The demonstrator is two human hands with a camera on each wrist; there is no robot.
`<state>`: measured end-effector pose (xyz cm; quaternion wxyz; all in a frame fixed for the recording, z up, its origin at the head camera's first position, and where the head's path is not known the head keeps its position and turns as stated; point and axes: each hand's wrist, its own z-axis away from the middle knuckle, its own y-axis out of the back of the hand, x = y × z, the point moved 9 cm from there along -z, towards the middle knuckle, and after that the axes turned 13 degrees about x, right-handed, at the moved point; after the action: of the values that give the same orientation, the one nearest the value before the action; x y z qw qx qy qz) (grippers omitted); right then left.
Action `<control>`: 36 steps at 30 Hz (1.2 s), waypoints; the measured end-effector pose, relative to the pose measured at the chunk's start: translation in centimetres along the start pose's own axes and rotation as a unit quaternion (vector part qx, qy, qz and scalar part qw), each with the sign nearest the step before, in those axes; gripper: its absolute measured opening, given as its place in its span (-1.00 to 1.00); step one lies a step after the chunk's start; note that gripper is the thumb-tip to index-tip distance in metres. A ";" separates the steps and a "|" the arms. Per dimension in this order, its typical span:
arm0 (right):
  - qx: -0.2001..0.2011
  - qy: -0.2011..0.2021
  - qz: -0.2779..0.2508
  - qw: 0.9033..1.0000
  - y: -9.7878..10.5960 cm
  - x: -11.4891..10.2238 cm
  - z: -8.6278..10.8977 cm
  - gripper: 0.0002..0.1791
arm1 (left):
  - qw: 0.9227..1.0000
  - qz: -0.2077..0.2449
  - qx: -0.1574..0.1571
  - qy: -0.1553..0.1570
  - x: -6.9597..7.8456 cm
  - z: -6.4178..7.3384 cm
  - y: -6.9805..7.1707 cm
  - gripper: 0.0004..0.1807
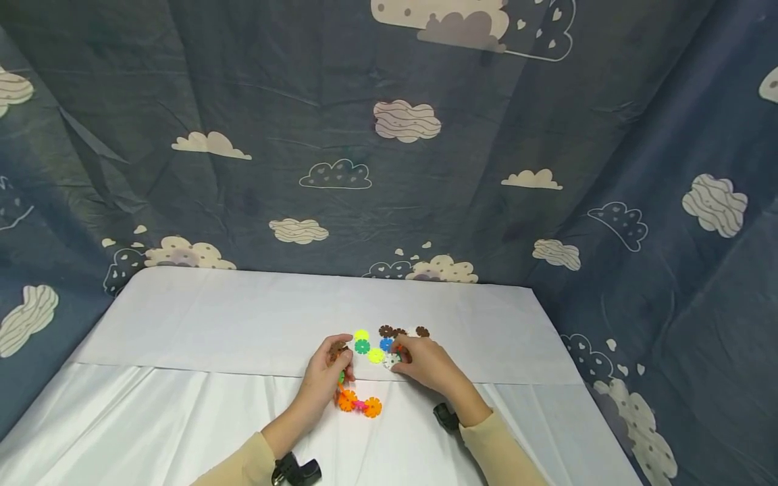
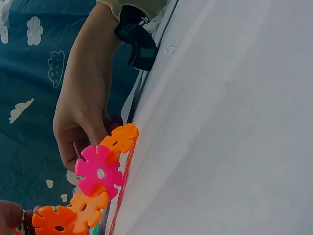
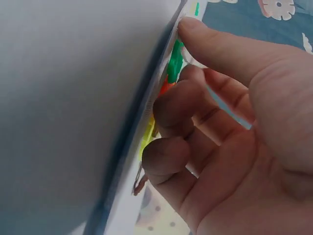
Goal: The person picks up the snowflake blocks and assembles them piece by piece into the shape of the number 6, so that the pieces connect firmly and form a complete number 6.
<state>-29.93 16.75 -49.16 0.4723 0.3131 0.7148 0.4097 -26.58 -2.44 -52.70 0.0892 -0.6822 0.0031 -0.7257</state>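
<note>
My left hand point(image 1: 325, 368) grips a chain of linked flower-shaped plastic discs. Its brown part is at the fingers, and orange discs point(image 1: 347, 401) and a pink disc point(image 2: 99, 172) hang toward me. In the left wrist view, the other hand point(image 2: 83, 112) shows behind the chain. My right hand point(image 1: 428, 361) is at the loose discs, fingers curled and thumb apart. Its thumb tip point(image 3: 190, 27) is right by a white disc point(image 1: 391, 362); I cannot tell whether it pinches it. A green disc point(image 3: 174, 61) shows between thumb and fingers in the right wrist view.
Loose discs lie between and beyond the hands: yellow point(image 1: 376, 356), green point(image 1: 362, 346), blue point(image 1: 386, 344) and several brown ones point(image 1: 385, 331). A white cloth point(image 1: 243, 324) covers the table. Dark cloud-print fabric point(image 1: 340, 223) hangs behind and at both sides.
</note>
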 end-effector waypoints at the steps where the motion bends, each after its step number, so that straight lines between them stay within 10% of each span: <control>1: 0.002 -0.001 0.000 1.000 0.0 0.0 0.0 -0.78 | 1.000 -0.002 -0.002 0.003 0.0 0.1 0.0 -0.55; 8: 0.008 -0.025 -0.080 0.996 0.2 0.1 -0.3 -0.77 | 0.999 0.008 -0.030 0.019 0.0 0.5 -0.6 -0.47; 17: 0.016 -0.070 -0.242 0.968 1.3 -1.9 0.0 -0.58 | 0.998 -0.016 -0.051 -0.017 0.6 0.9 -1.0 -0.69; 36: 0.056 0.023 -0.218 0.974 2.4 -4.9 0.4 -0.64 | 0.993 -0.034 -0.103 -0.041 0.8 1.3 -1.9 -0.68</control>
<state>-27.65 13.91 -45.06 0.5154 0.1667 0.7983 0.2631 -25.55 -0.54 -51.63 -0.0065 -0.7168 0.0509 -0.6954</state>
